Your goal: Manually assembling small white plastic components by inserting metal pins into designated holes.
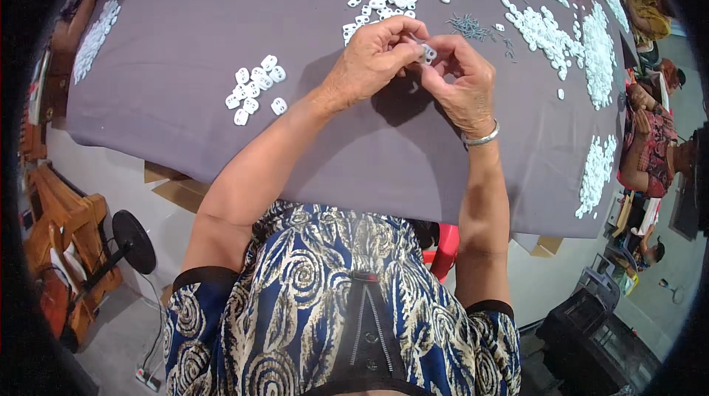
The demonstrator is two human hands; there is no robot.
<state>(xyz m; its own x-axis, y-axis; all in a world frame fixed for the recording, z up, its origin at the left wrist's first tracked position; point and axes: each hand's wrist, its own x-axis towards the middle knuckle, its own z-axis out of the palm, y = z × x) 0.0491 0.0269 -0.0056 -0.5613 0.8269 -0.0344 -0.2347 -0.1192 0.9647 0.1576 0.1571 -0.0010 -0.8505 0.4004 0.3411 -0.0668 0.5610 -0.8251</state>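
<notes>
Your left hand (380, 56) and right hand (461, 78) pinch one white piece (428, 54) above the tabletop (317, 152), probably two-handed because it's so small, with white pile (388, 3) and grey bits (469, 26) near, likely for short reach.

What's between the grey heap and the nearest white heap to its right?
Head view: one loose white piece, plus stray grey bits nearer the person; otherwise bare cloth.
</notes>
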